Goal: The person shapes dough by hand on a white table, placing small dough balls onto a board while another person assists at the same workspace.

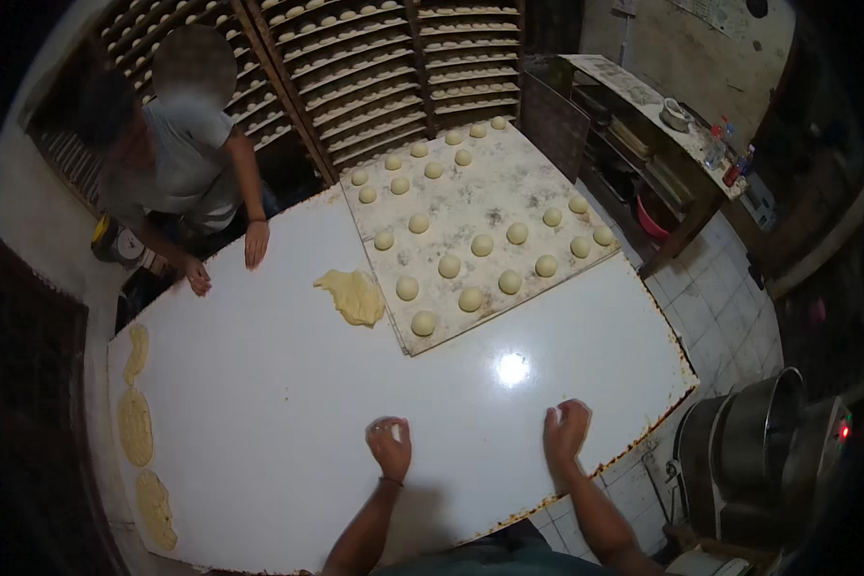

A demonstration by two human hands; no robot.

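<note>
My left hand (pixel 389 444) is curled low over the white tabletop (pixel 288 442), its fingers bent round a small pale spot that is too small to name. My right hand (pixel 566 429) is also curled on the tabletop, near the right edge; whatever it may hold is hidden. Beyond both hands lies a floury board (pixel 470 192) bearing rows of round dough balls (pixel 422 323). An irregular lump of yellow dough (pixel 350 296) rests left of the board, and several flattened dough pieces (pixel 135 427) line the table's left end.
A co-worker (pixel 173 163) stands at the far left side, both hands at the table edge. Racks of dough trays (pixel 346 82) rise behind. At the right are a wooden shelf bench (pixel 624 82) with bottles, a red basin (pixel 651 216) and a steel mixer bowl (pixel 758 442).
</note>
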